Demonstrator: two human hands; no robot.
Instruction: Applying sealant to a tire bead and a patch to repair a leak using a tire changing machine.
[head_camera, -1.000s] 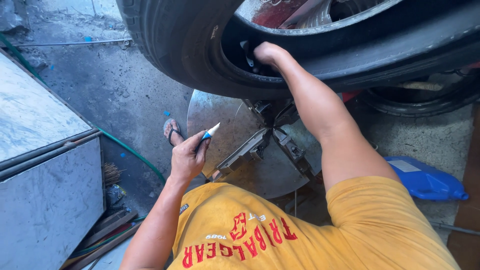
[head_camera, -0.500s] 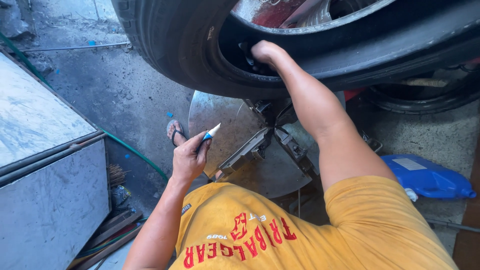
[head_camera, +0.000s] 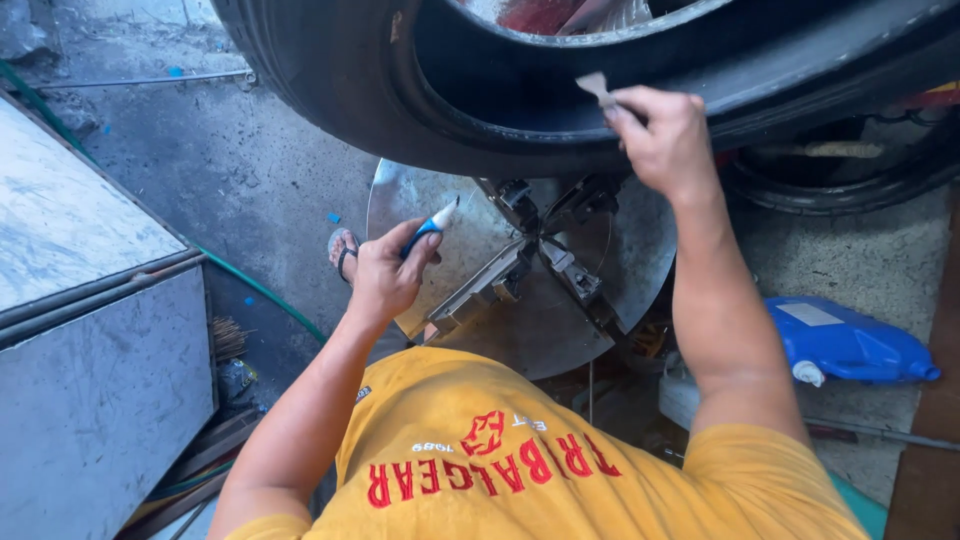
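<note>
Since a second ago, my right hand (head_camera: 665, 135) has come out of the tyre's cavity and now sits at the near bead, fingers pinched shut on a small pale tool (head_camera: 597, 86) whose tip pokes up past my knuckles. My left hand (head_camera: 388, 270) has barely shifted: it hangs low over the round steel turntable (head_camera: 400, 205), fist closed around a blue-and-white marker (head_camera: 432, 222), its tip pointing up and right. The big black tyre (head_camera: 330, 80) fills the far side, above the clamp jaws at the turntable's centre. As I judge it, the work on the tyre's inner face is midway; I can see no mark or finished patch. On the floor at the right, a blue plastic jug (head_camera: 850, 345) lies on its side, white cap on; its contents are hidden.
</note>
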